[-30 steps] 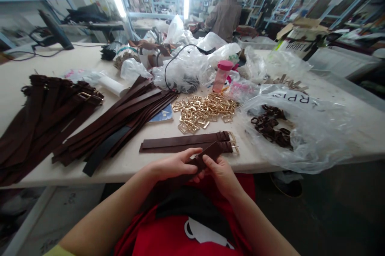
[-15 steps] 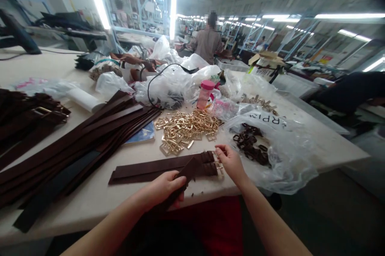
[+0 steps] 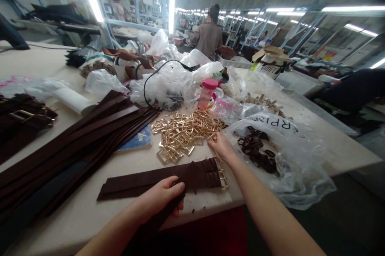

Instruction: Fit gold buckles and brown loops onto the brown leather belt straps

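My left hand (image 3: 165, 198) is closed round a dark brown strap (image 3: 189, 176), whose upper end crosses over two brown belts (image 3: 132, 184) lying on the table. Those belts carry gold buckles (image 3: 221, 174) at their right ends. At the right edge of a pile of gold buckles (image 3: 180, 132), my right hand (image 3: 221, 146) has its fingertips closed on a single gold buckle (image 3: 212, 138). A clear plastic bag (image 3: 300, 156) with brown loops (image 3: 258, 154) lies right of my right hand.
Long brown straps (image 3: 75, 144) fan across the table (image 3: 75, 212) at left, beside a white roll (image 3: 75, 101) and a blue booklet (image 3: 140, 139). Behind the buckles stands a pink-lidded bottle (image 3: 206, 93) among plastic bags (image 3: 171, 83). A person (image 3: 208, 37) stands farther back.
My right hand has moved from the buckled ends of the two belts up to the buckle pile and taken hold of a buckle. My left hand still holds the strap. The view has shifted slightly.
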